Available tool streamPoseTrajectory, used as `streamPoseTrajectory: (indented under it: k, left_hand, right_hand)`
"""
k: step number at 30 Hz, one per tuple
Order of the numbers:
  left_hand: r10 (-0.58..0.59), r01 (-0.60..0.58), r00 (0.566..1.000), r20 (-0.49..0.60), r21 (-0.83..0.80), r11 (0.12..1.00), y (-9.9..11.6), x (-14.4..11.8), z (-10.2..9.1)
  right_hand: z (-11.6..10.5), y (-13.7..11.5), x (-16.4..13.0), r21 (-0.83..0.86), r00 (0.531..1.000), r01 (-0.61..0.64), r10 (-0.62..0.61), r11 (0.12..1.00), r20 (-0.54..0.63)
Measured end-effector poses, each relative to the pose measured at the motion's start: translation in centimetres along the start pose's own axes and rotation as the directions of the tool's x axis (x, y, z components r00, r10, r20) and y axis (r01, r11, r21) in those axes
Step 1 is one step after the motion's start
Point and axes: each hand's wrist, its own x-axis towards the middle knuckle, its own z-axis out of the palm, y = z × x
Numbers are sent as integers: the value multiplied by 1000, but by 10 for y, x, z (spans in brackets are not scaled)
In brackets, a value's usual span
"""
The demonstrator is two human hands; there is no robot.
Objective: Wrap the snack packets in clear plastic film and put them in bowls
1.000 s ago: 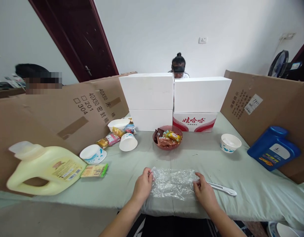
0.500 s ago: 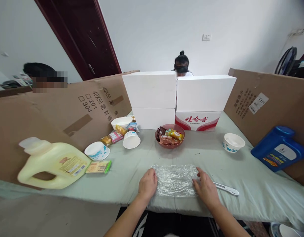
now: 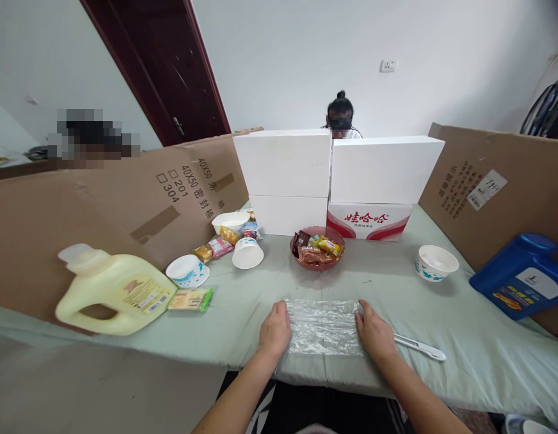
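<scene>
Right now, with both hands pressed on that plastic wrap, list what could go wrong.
1. The white knife lies just beside the right hand; a sideways slide could meet it.
2. The plastic wrap sits near the table edge, so it might slip off.
3. The thin film may cling or crease under the left hand.

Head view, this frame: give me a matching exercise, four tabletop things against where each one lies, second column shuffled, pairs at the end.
Things:
1. plastic wrap sheet
2. cream detergent jug
3. blue jug
4. red snack bowl

Places:
A. on its side at the table's right edge, by the cardboard wall
B. flat between the left hand and right hand
C. mid-table, in front of the white boxes
D. on its side at the table's left end

Pairs: 1-B, 2-D, 3-A, 4-C
</scene>
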Motion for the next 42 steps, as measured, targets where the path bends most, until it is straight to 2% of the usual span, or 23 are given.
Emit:
streamPoseTrajectory:
  k: [2, 4, 6, 7, 9, 10, 12, 14, 16, 18, 20, 25, 27, 29, 30, 32, 34, 35, 38, 42]
  left_hand:
    - [37, -39, 990, -134, -11, 999, 10, -4, -4]
    - [164, -177, 964, -207, -44, 983, 25, -9, -6]
    - [379, -394, 916, -134, -110, 913, 42, -15, -5]
    - [487, -492, 871, -69, -152, 857, 49, -18, -3]
    - [624, -601, 779, 52, -219, 769, 58, -21, 3]
    - [648, -614, 754, 105, -236, 753, 60, -22, 6]
    - [646, -599, 740, 188, -251, 760, 61, -22, 11]
    - [630, -578, 739, 237, -256, 775, 60, -22, 14]
    - [628, -574, 737, 250, -258, 777, 59, -22, 15]
    - [626, -576, 739, 248, -249, 779, 59, -21, 14]
    - [590, -548, 767, 253, -220, 807, 56, -20, 13]
    - [365, -354, 899, 241, -90, 931, 24, -10, 11]
    - [303, -299, 935, 183, -51, 953, 7, -8, 7]
    - [317, -313, 944, 93, -54, 948, -5, -13, -1]
    - [366, -361, 929, 53, -78, 929, -9, -17, -6]
    - [514, -506, 858, 15, -156, 849, -15, -29, -18]
    - [635, -612, 772, 31, -231, 756, -19, -42, -27]
    - [665, -635, 746, 48, -253, 730, -21, -47, -30]
    - [688, -651, 722, 72, -265, 711, -31, -54, -33]
    - [727, -697, 687, 2, -282, 659, -43, -52, -28]
  right_hand:
    - [0, 0, 0, -24, 1000, 9, -9, 1000, 11]
    - [1, 0, 0, -41, 1000, 15, -14, 999, 21]
    - [0, 0, 0, -47, 999, 19, -18, 999, 30]
    - [-1, 1, 0, -51, 999, 22, -21, 998, 29]
    - [-5, 0, -1, -69, 999, 49, -49, 996, -9]
    - [-8, -1, -2, -83, 996, 67, -72, 994, -52]
    - [-14, -4, -4, -107, 979, 131, -146, 986, -146]
    - [-17, -10, -6, -98, 947, 273, -285, 957, -150]
    - [-15, -14, -7, -50, 893, 447, -449, 893, -35]
    - [-9, -15, -7, 0, 849, 521, -518, 853, 104]
    - [-1, -14, -7, 8, 859, 486, -479, 874, 181]
    - [4, -13, -7, -19, 900, 397, -385, 918, 205]
    - [-1, -15, -9, -20, 906, 382, -370, 924, 205]
    - [-10, -14, -14, 0, 898, 406, -399, 914, 185]
    - [-15, -11, -18, 24, 885, 435, -433, 900, 173]
    - [-25, 0, -28, 93, 845, 503, -512, 859, 157]
    - [-35, 16, -40, 163, 820, 526, -549, 834, 163]
    - [-39, 24, -45, 190, 820, 518, -547, 834, 169]
    - [-49, 43, -58, 230, 842, 466, -508, 854, 183]
    - [-54, 46, -63, 224, 837, 478, -518, 850, 179]
